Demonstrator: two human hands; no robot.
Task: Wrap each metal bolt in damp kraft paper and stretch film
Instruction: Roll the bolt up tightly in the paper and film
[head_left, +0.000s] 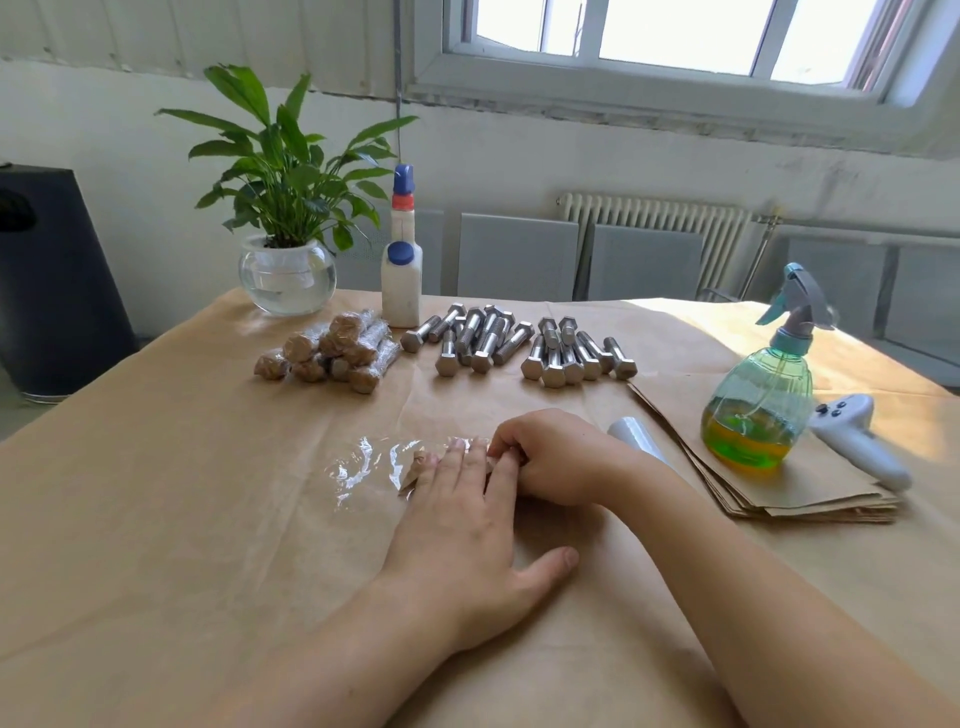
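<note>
Here, your hands: both sit at the middle of the worktop (156, 519), which is covered in kraft paper.
Left hand: your left hand (462, 530) lies palm down, its fingers (452, 462) straight and flat, pressing on a paper-wrapped bolt (415, 470); the thumb points away to the right.
Right hand: your right hand (550, 457) has its fingers curled, pinching at the right end of that same wrapped bolt, just beside your left fingertips.
Wrapped bolt: only its crumpled brown left end shows past your left hand; the rest is hidden under both hands.
Stretch film: a clear, glossy sheet of stretch film (358, 470) lies flat on the worktop, reaching left from under the bolt.
Film roll: a pale roll (636, 436) peeks out just behind your right wrist.
Finished bundles: a pile of bolts wrapped in paper and film (332, 351) lies toward the far left.
Bare bolts: two heaps of bare metal hex bolts (519, 340) lie to the right of that pile.
Paper stack: a stack of kraft paper sheets (753, 467) lies at the right, carrying a green spray bottle (758, 395) and a white handheld controller (857, 436).
Far edge: a potted plant in a glass bowl (285, 249) and a white bottle with a blue cap (401, 270) stand upright there.
</note>
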